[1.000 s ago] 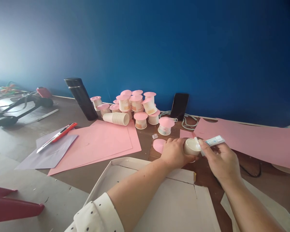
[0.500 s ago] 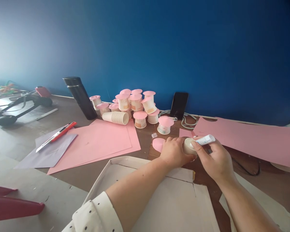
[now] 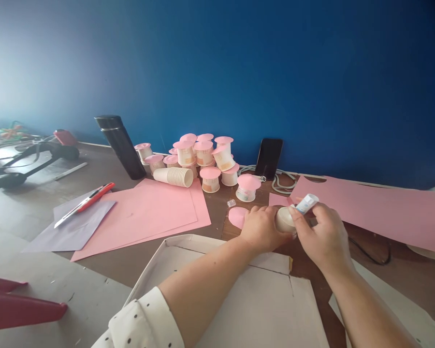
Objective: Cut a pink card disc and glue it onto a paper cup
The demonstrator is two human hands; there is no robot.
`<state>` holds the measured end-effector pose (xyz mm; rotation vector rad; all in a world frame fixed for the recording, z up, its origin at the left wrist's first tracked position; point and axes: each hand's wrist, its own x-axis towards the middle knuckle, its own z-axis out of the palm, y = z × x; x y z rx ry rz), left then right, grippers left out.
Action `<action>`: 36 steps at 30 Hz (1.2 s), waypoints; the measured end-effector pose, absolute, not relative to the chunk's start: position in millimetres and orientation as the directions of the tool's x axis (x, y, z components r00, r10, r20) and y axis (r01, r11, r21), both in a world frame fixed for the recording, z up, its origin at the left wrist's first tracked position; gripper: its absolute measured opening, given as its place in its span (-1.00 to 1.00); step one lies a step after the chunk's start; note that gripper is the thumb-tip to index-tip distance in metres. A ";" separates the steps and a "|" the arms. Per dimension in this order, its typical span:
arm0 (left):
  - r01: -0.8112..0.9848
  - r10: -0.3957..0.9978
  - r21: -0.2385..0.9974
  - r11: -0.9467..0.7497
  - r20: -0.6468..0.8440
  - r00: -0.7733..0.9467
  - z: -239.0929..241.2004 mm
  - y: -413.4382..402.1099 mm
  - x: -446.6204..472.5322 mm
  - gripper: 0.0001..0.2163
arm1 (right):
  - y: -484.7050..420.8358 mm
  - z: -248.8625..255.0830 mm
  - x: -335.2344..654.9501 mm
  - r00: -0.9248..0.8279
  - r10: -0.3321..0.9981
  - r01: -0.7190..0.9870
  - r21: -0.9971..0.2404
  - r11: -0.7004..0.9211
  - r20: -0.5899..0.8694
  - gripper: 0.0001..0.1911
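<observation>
My left hand [image 3: 264, 227] is wrapped round a small paper cup [image 3: 284, 220], its round end facing up. In my right hand [image 3: 321, 237] is a white glue stick [image 3: 307, 203], tilted, with its lower end at the cup's rim; my fingers hide the exact contact. A pink paper disc [image 3: 238, 217] lies just left of my left hand. Near it sits a small clear cap [image 3: 231, 203]. Behind stands a white cup with a pink disc on top [image 3: 248, 187], and several more like it are piled to its left.
A nested stack of paper cups [image 3: 173, 177] lies on pink sheets [image 3: 148, 212]. A red utility knife [image 3: 85, 204] rests on grey paper. A black bottle [image 3: 119, 147] and a phone [image 3: 268, 158] stand near the wall. White cardboard [image 3: 268, 309] lies under my left arm.
The glue stick has turned to a steeper tilt and shifted slightly along the cup's rim with my right hand. My left hand keeps its hold on the cup.
</observation>
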<state>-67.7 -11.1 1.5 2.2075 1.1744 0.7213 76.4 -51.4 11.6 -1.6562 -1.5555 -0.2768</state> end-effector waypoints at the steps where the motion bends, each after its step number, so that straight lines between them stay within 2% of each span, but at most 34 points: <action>1: 0.568 0.854 0.669 -0.479 0.206 0.478 1.1 -11.0 -67.6 -0.55 | -51.8 11.6 77.0 0.218 0.710 0.907 -0.408 0.107 0.670 -0.60; 6: 0.579 0.857 0.664 -0.474 0.196 0.476 0.5 -10.7 -67.0 -0.55 | -52.4 12.3 75.9 0.206 0.760 0.880 -0.457 0.132 0.616 -0.63; 10: 0.579 0.854 0.660 -0.478 0.195 0.483 0.5 -10.3 -67.3 -0.52 | -53.6 11.2 77.7 0.184 0.696 0.935 -0.342 0.095 0.694 -0.63; 15: 0.568 0.857 0.670 -0.479 0.215 0.469 -2.9 -10.0 -66.4 -0.52 | -54.5 9.2 75.3 0.098 0.685 0.939 -0.294 0.176 0.722 -0.67; 17: 0.564 0.855 0.672 -0.480 0.216 0.471 -3.6 -9.9 -66.2 -0.50 | -55.6 10.0 73.0 0.137 0.672 0.940 -0.310 0.144 0.728 -0.63; 18: 0.565 0.855 0.671 -0.480 0.212 0.474 -3.4 -10.0 -66.4 -0.49 | -56.4 11.3 72.1 0.200 0.658 0.923 -0.365 0.123 0.726 -0.61; 20: 0.575 0.857 0.668 -0.472 0.194 0.478 -2.1 -10.2 -67.0 -0.46 | -58.0 15.4 71.6 0.396 0.639 0.800 -0.589 0.112 0.660 -0.60; 22: 0.588 0.861 0.665 -0.460 0.171 0.480 -0.1 -10.4 -67.9 -0.45 | -58.8 21.2 73.4 0.610 0.647 0.481 -0.863 0.156 0.458 -0.63; 23: 0.595 0.863 0.663 -0.454 0.162 0.479 0.6 -10.5 -68.2 -0.45 | -58.7 24.2 75.1 0.667 0.665 0.259 -0.942 0.215 0.335 -0.64; 25: 0.602 0.867 0.661 -0.447 0.155 0.473 1.3 -10.5 -68.5 -0.46 | -57.9 29.5 79.4 0.662 0.745 -0.179 -0.946 0.272 0.089 -0.68; 27: 0.602 0.872 0.665 -0.442 0.160 0.463 0.9 -10.3 -68.4 -0.45 | -57.0 33.0 83.8 0.592 0.802 -0.455 -0.856 0.247 -0.083 -0.74; 29: 0.598 0.874 0.671 -0.437 0.161 0.458 0.4 -10.3 -68.3 -0.42 | -56.5 34.5 87.2 0.540 0.820 -0.586 -0.784 0.205 -0.189 -0.79; 32: 0.601 0.875 0.671 -0.434 0.153 0.460 0.8 -10.5 -68.4 -0.41 | -56.5 33.7 91.0 0.502 0.827 -0.649 -0.742 0.167 -0.253 -0.83; 34: 0.607 0.875 0.666 -0.433 0.151 0.460 1.8 -10.7 -68.5 -0.42 | -56.6 31.8 92.5 0.502 0.830 -0.630 -0.760 0.160 -0.241 -0.81; 36: 0.610 0.878 0.666 -0.429 0.148 0.456 2.9 -11.1 -68.6 -0.45 | -57.3 29.2 92.4 0.561 0.811 -0.520 -0.833 0.191 -0.164 -0.76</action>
